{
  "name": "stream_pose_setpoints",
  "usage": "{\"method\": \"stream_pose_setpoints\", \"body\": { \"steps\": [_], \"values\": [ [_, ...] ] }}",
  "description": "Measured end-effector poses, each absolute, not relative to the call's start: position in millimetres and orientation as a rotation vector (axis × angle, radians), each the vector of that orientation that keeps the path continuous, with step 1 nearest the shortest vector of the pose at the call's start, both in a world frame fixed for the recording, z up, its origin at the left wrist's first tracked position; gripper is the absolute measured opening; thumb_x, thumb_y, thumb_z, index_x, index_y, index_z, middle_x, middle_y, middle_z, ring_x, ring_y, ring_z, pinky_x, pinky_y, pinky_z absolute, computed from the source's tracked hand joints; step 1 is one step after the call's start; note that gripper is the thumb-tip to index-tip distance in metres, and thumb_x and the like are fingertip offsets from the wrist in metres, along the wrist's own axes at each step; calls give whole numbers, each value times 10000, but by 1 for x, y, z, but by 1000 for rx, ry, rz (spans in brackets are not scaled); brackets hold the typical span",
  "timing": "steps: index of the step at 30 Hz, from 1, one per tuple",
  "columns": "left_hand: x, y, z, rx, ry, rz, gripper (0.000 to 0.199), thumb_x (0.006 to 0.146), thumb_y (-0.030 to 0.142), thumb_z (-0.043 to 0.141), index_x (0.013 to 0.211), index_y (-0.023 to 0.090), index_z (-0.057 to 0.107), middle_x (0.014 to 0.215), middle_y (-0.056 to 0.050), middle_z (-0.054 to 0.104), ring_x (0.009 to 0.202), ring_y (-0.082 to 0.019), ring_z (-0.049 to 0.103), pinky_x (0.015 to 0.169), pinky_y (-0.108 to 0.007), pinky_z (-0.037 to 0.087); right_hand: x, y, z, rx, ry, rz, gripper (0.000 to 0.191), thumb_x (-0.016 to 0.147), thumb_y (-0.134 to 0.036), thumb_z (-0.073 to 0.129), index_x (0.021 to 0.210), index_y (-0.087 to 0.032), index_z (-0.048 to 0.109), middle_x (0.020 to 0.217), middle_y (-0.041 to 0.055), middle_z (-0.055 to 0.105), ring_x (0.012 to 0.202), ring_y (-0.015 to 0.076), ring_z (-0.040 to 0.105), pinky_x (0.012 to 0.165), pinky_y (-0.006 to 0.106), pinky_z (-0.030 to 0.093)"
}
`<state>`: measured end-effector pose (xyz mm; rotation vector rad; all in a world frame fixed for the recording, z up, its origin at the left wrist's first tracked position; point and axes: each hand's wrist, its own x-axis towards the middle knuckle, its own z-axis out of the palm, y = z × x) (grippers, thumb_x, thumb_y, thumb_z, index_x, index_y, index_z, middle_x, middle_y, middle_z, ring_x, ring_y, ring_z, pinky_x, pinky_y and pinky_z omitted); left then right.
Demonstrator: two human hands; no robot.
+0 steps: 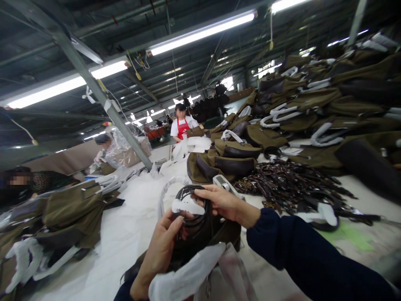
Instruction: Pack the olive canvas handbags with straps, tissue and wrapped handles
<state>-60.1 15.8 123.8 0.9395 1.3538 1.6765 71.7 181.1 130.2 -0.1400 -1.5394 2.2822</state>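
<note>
A coiled dark strap, partly wrapped in white paper, is gripped between my two hands. Fingers and thumb of my left hand close on the coil's lower left side. At its upper right edge, my right hand pinches the loops. Beneath the coil is a dark bag, mostly hidden by my hands and the strap. White-wrapped handles stand around it, one handle nearest me and another behind.
Olive and dark bags are heaped high on the right, beside a pile of dark straps. More bags lie at left. White sheets cover the table. A slanted metal post rises beyond; a person in a red apron stands behind.
</note>
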Motion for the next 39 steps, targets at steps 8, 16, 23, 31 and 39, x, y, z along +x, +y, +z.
{"method": "stream_pose_setpoints", "body": {
  "steps": [8,16,23,31,39],
  "values": [
    [-59,16,126,748,1380,1725,279,862,395,703,967,143,649,772,-12,667,535,-97,608,457,-171,461,84,178,126,-245,-1575,2120,465,804,-453,748,1142,-183,579,811,-14,605,549,68,553,485,196,539],
    [-54,13,130,696,1309,1769,237,875,365,693,957,146,656,803,-5,674,533,-82,602,496,-167,481,111,169,127,-321,-1852,1864,431,858,-388,664,1203,-166,531,797,-7,618,592,101,619,509,198,533],
    [-57,12,126,703,1324,1756,280,857,364,715,993,132,634,837,-11,668,552,-88,616,523,-185,495,110,160,127,-292,-1912,1837,481,845,-383,679,1259,-201,517,657,-63,535,521,86,521,366,136,368],
    [-57,8,120,772,1263,1747,246,868,318,710,1032,140,669,1020,-66,689,722,-129,643,660,-246,542,102,156,126,-297,-1787,1978,393,840,-487,661,1034,-160,560,684,-19,618,469,78,521,383,163,417],
    [-54,9,119,808,1271,1722,286,893,341,676,1095,140,683,1096,-103,703,876,-210,683,739,-290,554,93,156,122,-319,-1458,2139,401,786,-493,740,888,-167,529,612,-31,622,474,85,585,468,182,510]
  ]
}}
